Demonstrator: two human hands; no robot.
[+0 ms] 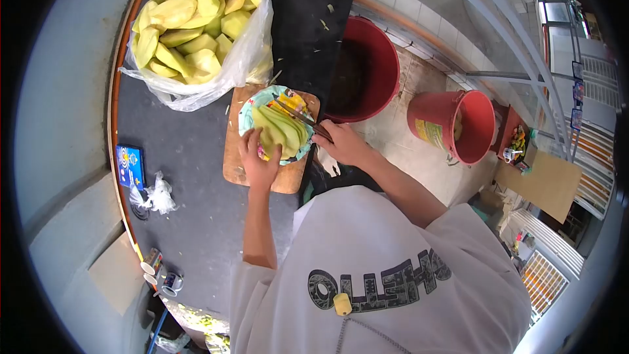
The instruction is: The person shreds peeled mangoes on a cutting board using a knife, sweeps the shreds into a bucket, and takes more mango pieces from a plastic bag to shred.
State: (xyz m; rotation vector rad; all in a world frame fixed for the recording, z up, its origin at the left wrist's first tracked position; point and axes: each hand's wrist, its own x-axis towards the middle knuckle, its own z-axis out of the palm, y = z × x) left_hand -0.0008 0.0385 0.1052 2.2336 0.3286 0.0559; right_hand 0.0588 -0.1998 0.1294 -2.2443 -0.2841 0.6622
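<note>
My left hand (261,160) has its fingers and thumb around the near end of a fanned stack of pale green fruit slices (282,128), which look like peeled green mango. The slices lie on a colourful patterned plate (247,110) on a wooden cutting board (234,164). In my right hand (342,144) is a knife (298,113), gripped by its dark handle at the plate's right side. Its blade points up and left over the far part of the slices. I cannot tell whether the blade touches them.
A clear plastic bag (252,72) full of peeled fruit pieces stands beyond the board. Red buckets (386,78) stand on the floor to the right. Leftward on the black table (203,236) are a blue box (130,167), a crumpled plastic bag (159,195) and mugs (171,284).
</note>
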